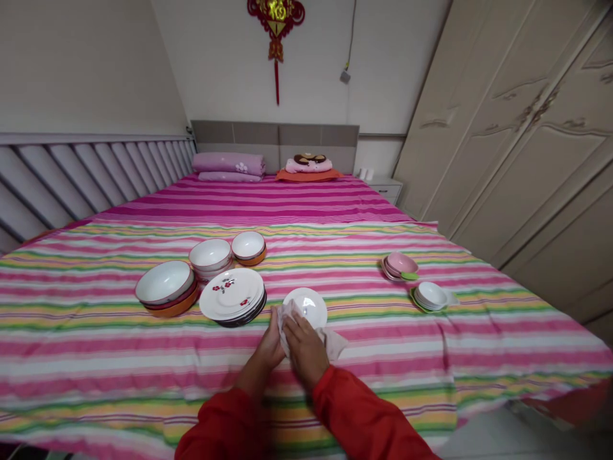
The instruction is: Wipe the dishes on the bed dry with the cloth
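Note:
A white dish (312,305), a small plate or shallow bowl, is tilted up in front of me above the striped cover. My left hand (272,342) is closed at its lower left edge, with the fingers partly hidden behind cloth and dish. A pale cloth (334,343) lies against the dish, one end hanging out to the right. My right hand (304,346) presses the cloth onto the dish's face, fingers bent over it. Just left of the hands stands a stack of flowered white plates (239,291).
Stacked bowls stand at the left: a large pair (165,282), a middle stack (211,254) and a small stack (249,245). To the right are pink bowls (401,263) and small white dishes (431,295). All rest on a striped bed cover (364,396); a wardrobe (522,140) borders the right.

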Available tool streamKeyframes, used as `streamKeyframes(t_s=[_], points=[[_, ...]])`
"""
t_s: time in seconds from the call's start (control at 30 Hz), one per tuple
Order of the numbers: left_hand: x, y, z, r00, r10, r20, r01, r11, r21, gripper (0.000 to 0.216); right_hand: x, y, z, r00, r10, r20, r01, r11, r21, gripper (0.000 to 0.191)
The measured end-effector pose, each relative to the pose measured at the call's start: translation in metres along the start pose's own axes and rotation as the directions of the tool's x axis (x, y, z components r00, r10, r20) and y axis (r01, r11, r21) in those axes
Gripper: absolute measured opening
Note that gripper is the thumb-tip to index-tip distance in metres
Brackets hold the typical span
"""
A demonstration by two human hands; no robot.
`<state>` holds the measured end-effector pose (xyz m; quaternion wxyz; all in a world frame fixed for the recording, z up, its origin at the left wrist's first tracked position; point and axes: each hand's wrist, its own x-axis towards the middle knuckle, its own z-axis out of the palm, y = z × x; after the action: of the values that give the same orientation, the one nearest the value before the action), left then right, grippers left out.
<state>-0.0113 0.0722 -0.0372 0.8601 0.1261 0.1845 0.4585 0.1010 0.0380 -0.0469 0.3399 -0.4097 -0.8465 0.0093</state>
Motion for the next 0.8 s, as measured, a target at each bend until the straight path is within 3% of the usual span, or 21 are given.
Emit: streamKeyframes(t_s=[0.17, 0.33, 0.53, 0.7, 0.8], points=[[0.001, -0.001, 0.004, 0.994, 0.107, -0.009, -0.108, 0.994, -0.028, 0.052, 0.049, 0.000, -0.002, 0.994, 0.108, 0.011, -0.107, 0.994, -0.018, 0.039], [0.002, -0.002, 0.009, 0.996, 0.075, 0.040, -0.075, 0.997, 0.009, 0.046, 0.067, 0.029, -0.011, 0.959, 0.265, -0.096, -0.261, 0.964, 0.051, 0.035], [0.001, -0.001, 0.007, 0.992, 0.047, 0.118, -0.051, 0.998, 0.034, 0.053, 0.031, 0.065, -0.014, 0.923, 0.349, -0.160, -0.317, 0.928, 0.195, 0.039], [0.002, -0.002, 0.006, 0.992, 0.059, 0.111, -0.060, 0.998, 0.004, 0.053, -0.013, 0.047, -0.010, 0.893, 0.363, -0.267, -0.333, 0.931, 0.152, 0.041], [0.003, -0.001, 0.004, 0.994, 0.100, 0.041, -0.098, 0.995, -0.035, 0.052, -0.033, 0.027, -0.002, 0.923, 0.275, -0.269, -0.263, 0.961, 0.079, 0.044]])
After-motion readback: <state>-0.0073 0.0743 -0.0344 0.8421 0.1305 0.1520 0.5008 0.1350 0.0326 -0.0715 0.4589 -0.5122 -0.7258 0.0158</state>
